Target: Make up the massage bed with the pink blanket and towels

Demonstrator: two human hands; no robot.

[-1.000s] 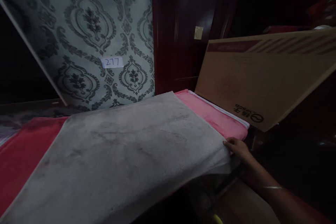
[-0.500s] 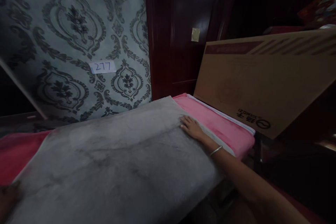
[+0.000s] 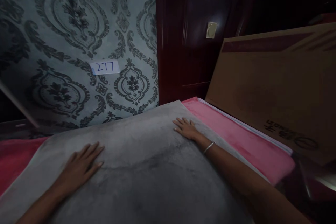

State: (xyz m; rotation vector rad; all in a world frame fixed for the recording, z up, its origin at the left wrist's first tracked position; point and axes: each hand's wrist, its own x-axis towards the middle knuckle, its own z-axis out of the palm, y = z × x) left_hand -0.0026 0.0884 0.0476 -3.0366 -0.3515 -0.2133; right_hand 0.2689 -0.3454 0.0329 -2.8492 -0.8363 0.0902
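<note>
Grey plush towel (image 3: 147, 171) flat over pink fleece cloth (image 3: 236, 136); left hand (image 3: 81, 162) and right hand (image 3: 187, 129) pressed on it, fingers splayed open. Best smoothed outward toward towel's edges, pressure even.

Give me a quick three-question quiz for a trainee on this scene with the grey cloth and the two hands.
1. True or false: the left hand and the right hand both lie flat, fingers spread, on the grey cloth.
2. What number is written on the paper label stuck to the wallpaper?
3. What shows beneath the grey cloth at its right edge? A) a pink cloth B) a green mat C) bare metal

Key: 1 true; 2 277; 3 A.
</note>
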